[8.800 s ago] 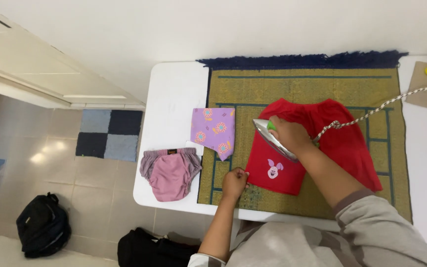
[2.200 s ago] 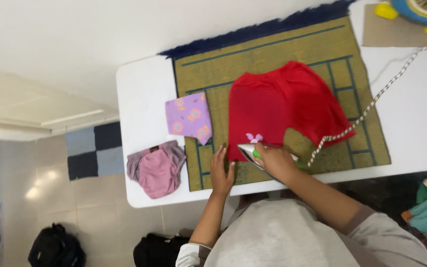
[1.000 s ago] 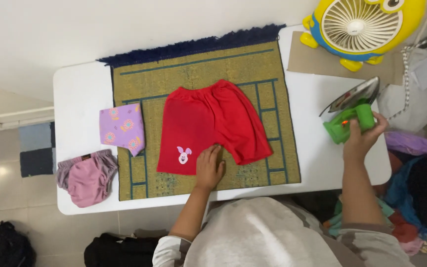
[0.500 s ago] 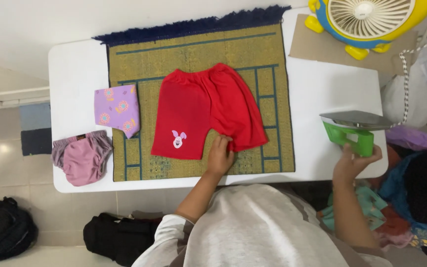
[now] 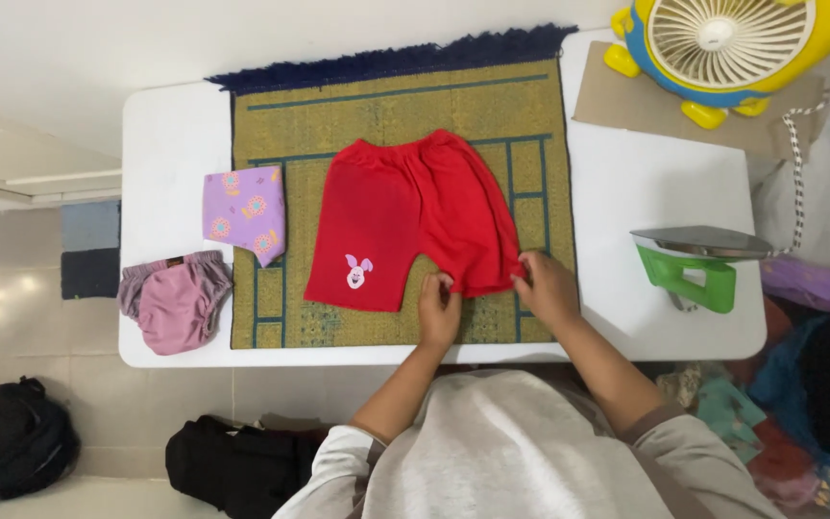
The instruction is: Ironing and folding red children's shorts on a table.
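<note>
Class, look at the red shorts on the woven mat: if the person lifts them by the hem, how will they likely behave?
The red shorts are thin cloth lying flat on the woven mat, so they will probably droop and fold, not stay stiff. The left hand and right hand pinch one leg's hem; the other leg would likely dangle. They look light.

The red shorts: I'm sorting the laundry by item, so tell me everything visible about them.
The red shorts are small, of soft plain cloth, with a gathered waistband at the far edge and a little pink-and-white cartoon patch near one leg hem. They lie flat, spread out on the woven yellow-green mat on the white table. The left hand and right hand both pinch the hem of the other leg, nearest the person.
</note>
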